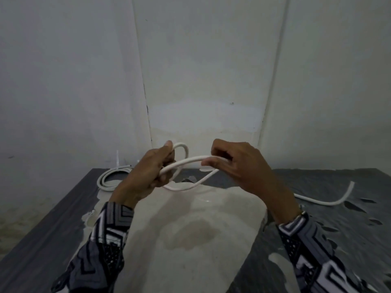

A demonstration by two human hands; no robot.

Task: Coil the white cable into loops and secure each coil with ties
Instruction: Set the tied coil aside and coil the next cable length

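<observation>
Now two hands are up over the worktop (317, 187), and both hold the white cable (186, 160).

On the left, the hand (146, 174) has its fingers curled round the cable. That grip is tight on it. A small loop of cable sticks up past the thumb, and more cable runs out from under the fingers.

On the right, the hand (239, 166) pinches the cable between thumb and bent fingers. The cable goes straight across from one hand to the other. A lower bit of cable hangs in a soft curve under that straight bit, just over the worktop.

More of the cable comes out from behind the right arm and lies on the worktop, far to the right. Its end bends up.

Near the back left of the worktop lies a coil (110, 176) of white cable, flat and round. It sits well apart from the hands. A thin clear tie (117, 159) stands up from it. How it is fastened is too small to see.

The worktop has a dark grey cover with a big pale worn patch (190, 229) in the middle, under the hands. Both arms wear sleeves (105, 235) with a black, grey and white pattern. A pale wall (201, 70) is behind it all.
</observation>
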